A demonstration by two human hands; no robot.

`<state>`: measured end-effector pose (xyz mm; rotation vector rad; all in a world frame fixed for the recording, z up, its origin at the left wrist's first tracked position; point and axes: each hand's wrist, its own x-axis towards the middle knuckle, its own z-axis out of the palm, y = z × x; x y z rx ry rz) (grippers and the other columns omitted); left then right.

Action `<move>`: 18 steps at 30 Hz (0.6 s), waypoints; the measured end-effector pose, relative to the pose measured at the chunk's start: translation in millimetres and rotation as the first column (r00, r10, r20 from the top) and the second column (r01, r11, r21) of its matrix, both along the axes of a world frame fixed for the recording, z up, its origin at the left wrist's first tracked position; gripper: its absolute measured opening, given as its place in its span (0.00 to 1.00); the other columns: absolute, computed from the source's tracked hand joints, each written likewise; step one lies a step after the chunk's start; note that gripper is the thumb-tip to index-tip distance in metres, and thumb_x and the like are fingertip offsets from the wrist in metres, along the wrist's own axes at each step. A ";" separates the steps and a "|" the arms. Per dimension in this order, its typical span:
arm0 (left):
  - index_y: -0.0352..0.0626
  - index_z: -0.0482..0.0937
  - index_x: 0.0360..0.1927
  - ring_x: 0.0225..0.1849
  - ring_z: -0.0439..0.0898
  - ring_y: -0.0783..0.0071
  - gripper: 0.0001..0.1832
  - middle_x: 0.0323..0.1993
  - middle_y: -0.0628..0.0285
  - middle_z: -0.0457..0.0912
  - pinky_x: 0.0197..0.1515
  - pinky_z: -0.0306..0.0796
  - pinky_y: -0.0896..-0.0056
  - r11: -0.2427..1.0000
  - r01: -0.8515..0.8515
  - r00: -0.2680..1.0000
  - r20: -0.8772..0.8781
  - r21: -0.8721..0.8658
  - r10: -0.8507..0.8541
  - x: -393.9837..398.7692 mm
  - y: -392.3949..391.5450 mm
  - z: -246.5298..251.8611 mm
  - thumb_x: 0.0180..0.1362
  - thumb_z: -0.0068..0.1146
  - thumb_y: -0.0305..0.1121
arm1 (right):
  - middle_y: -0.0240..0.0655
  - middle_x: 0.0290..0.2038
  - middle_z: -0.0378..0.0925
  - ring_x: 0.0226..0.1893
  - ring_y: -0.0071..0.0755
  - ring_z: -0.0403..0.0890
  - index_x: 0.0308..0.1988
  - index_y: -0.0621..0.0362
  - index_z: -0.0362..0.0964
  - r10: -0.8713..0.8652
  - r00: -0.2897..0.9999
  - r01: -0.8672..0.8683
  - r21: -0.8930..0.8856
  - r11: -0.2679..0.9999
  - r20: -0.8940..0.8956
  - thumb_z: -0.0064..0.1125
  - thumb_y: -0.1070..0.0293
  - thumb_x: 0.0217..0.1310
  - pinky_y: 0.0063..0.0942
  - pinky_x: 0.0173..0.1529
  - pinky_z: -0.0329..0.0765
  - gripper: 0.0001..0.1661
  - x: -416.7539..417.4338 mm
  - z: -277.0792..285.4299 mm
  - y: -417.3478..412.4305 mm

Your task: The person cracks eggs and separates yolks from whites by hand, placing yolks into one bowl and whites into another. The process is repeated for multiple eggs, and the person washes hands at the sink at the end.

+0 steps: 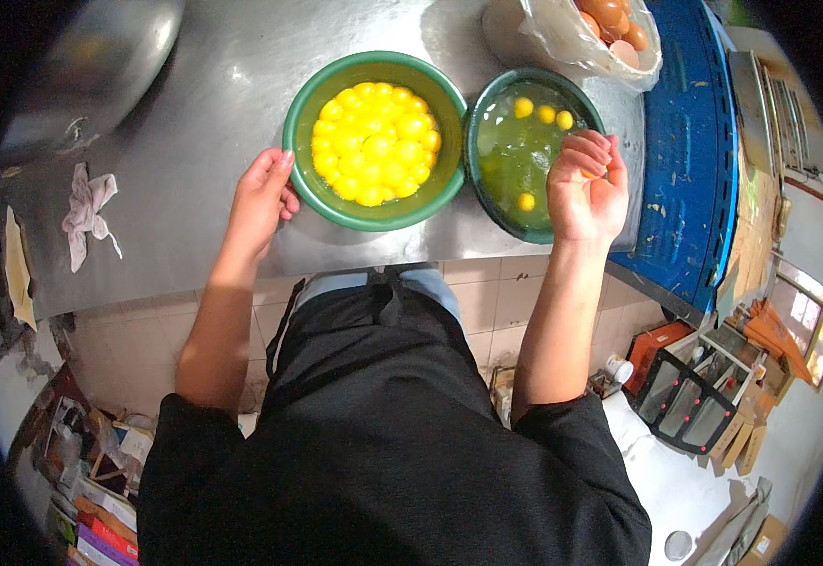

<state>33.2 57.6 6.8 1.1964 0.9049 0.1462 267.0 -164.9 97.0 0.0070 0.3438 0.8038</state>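
Note:
On the left, a green plastic basin (376, 225) holds a heap of whole egg yolks (376, 148). My left hand (263, 194) grips its left rim, thumb on top and fingers lower down the outside. Touching it on the right is a dark green basin (474, 152) of clear egg white (518, 159), with several yolks (546, 114) sitting in the liquid. Over this basin's right side, my right hand (587, 187) is cupped palm up, fingers curled. A bit of orange-yellow yolk (590, 174) shows between the fingers and the palm; most of it is hidden.
A plastic-lined bucket (525, 39) with brown eggs and shells (613, 28) stands behind the right basin. To the right is a blue metal cabinet (687, 156). A crumpled cloth (87, 212) and a large metal bowl (100, 64) occupy the left of the steel table (192, 191).

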 end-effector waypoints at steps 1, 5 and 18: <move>0.44 0.69 0.37 0.17 0.66 0.89 0.15 0.19 0.73 0.68 0.19 0.59 0.88 1.000 0.003 1.000 -0.003 0.001 -0.003 -0.4 0.2 0.6 0.60 0.43 0.45 | 0.32 0.23 0.63 0.24 0.26 0.65 0.27 0.57 0.62 -0.010 1.000 0.010 -0.027 1.000 0.018 0.38 0.63 0.58 0.22 0.26 0.66 0.12 0.3 -3.0 0.6; 0.43 0.69 0.37 0.17 0.66 0.88 0.15 0.19 0.73 0.68 0.19 0.59 0.88 1.000 0.015 1.000 -0.001 0.002 -0.015 -0.3 0.7 1.2 0.60 0.43 0.45 | 0.31 0.21 0.61 0.22 0.26 0.63 0.25 0.53 0.60 -0.113 0.882 0.280 -0.317 0.906 0.458 0.39 0.61 0.59 0.24 0.27 0.65 0.12 -0.6 -17.1 15.2; 0.43 0.70 0.37 0.17 0.66 0.88 0.15 0.20 0.73 0.68 0.20 0.59 0.88 1.000 0.011 1.000 0.003 -0.006 -0.011 -0.6 1.3 -1.5 0.60 0.43 0.45 | 0.37 0.18 0.64 0.19 0.34 0.67 0.22 0.57 0.61 0.129 0.684 0.431 -0.540 0.723 0.718 0.38 0.59 0.62 0.33 0.26 0.69 0.19 -9.8 -8.3 51.3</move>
